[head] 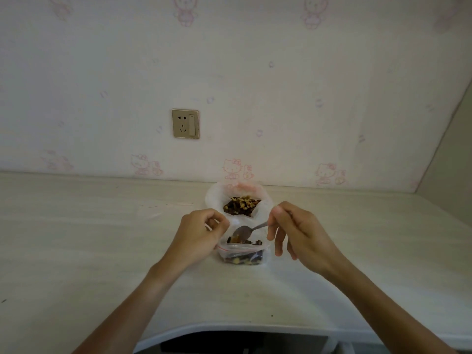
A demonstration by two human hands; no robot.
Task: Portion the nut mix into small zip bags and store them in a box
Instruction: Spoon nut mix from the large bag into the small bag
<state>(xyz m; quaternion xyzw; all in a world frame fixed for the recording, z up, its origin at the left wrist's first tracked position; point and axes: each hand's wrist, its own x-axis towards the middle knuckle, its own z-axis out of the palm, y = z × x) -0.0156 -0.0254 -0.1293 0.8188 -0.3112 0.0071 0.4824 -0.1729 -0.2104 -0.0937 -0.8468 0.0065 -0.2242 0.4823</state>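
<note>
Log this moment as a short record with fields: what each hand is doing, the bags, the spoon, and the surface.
left hand: pinches the small zip bag's rim, holding it open
right hand: holds the spoon handle
spoon: bowl tipped over the bag mouth
small zip bag: partly filled with nut mix
large bag: open, behind, holds nut mix
table: pale wood grain

A pale wood-grain table (76,251) stood against a wall (281,85) papered with faint pink cartoon cats; a beige socket plate (185,123) sat on that wall.
</note>
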